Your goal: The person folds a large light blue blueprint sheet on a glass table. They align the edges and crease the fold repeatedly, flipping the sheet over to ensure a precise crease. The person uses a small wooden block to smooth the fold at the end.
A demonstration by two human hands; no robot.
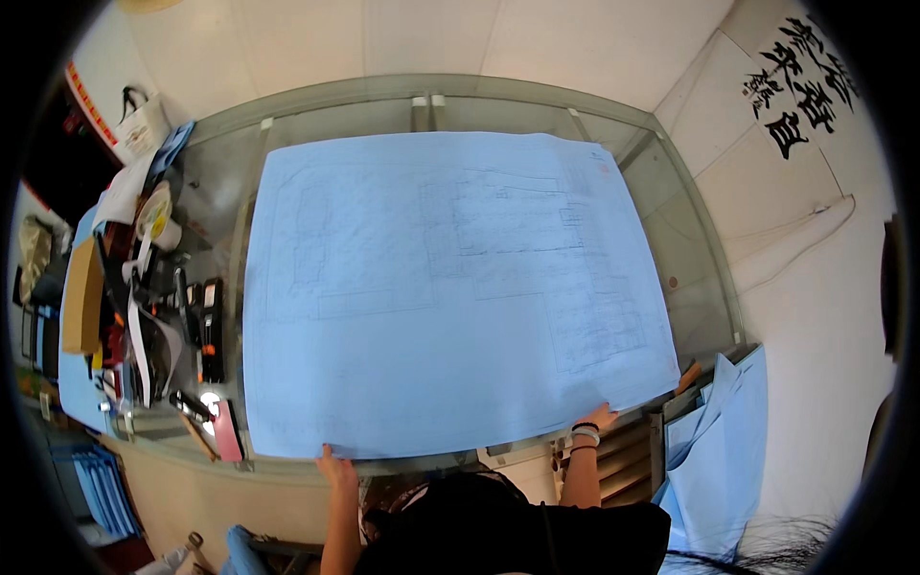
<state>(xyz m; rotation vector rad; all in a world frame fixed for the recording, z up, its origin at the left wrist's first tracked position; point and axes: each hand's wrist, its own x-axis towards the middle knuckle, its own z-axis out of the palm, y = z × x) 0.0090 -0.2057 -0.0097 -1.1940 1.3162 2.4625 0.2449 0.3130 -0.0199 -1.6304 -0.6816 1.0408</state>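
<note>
A large blue drawing sheet (431, 345) lies spread over a glass-topped table (668, 215). Faint dark lines on it form a plan, and small marks sit in its far right corner. My left hand (338, 468) holds the sheet's near edge towards the left, its thumb on top and its fingers hidden underneath. Farther right along that same edge, my right hand (598, 417) grips the paper, with bands around the wrist. The sheet looks nearly flat, slightly wavy at its far right edge.
On the table's left side are a cardboard box (83, 295), a white tub (159, 219), a black-and-orange tool (210, 330) and a pink phone-like object (228, 431). Folded blue sheets (719, 438) stand at the right. A wall with large brushed characters (798, 86) rises beyond.
</note>
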